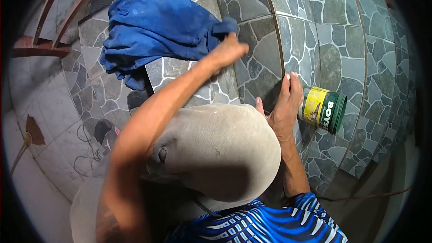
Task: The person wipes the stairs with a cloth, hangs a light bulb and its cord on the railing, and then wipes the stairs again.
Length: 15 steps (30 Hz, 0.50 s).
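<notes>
My left hand (pixel 227 50) is closed at the near end of a large blue cloth (pixel 155 22), which looks like a crumpled garment. A blurred blue fold (pixel 227 26) sticks out past its fingers, beside a stone-patterned tile riser (pixel 258 49). My right hand (pixel 288 105) has its fingers stretched out and the thumb apart. Its fingertips rest near the thin brown edge strip (pixel 278 40) of a step. Just right of that hand is a green and yellow can (pixel 321 109) lettered "BOYS", partly hidden by the fingers.
Several tiled steps (pixel 339 45) curve away to the right. My bent knee (pixel 220 148) in grey trousers fills the middle. Red-brown railing bars (pixel 58 11) stand upper left. A cord (pixel 92 150) and a brown scrap (pixel 34 130) lie on the pale floor at left.
</notes>
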Available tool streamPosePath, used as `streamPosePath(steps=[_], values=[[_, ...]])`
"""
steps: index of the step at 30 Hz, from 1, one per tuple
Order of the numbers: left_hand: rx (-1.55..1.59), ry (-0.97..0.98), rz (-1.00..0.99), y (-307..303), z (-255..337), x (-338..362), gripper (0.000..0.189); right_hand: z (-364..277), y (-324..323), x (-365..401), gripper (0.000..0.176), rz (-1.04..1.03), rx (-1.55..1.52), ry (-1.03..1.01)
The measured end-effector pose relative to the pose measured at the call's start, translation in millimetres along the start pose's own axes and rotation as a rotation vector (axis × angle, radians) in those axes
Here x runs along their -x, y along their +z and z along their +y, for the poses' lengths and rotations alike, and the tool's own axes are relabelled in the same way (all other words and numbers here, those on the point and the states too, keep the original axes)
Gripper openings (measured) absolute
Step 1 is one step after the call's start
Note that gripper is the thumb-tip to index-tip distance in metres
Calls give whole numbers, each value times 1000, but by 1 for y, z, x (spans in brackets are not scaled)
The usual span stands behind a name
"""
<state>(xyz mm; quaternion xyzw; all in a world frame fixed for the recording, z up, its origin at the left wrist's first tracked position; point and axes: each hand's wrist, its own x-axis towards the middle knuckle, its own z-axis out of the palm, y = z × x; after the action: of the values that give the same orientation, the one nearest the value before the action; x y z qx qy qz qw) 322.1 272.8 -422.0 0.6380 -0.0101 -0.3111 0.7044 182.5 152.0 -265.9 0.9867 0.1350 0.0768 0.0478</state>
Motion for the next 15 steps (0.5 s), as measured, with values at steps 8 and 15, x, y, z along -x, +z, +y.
streamPosePath(steps=[8,15], values=[[-54,143,-48,-2,0,19,67,-2,-1,-1,83,4,14,-4],[-309,442,382,-103,3,-71,26,1,-3,0,81,28,-20,-14]])
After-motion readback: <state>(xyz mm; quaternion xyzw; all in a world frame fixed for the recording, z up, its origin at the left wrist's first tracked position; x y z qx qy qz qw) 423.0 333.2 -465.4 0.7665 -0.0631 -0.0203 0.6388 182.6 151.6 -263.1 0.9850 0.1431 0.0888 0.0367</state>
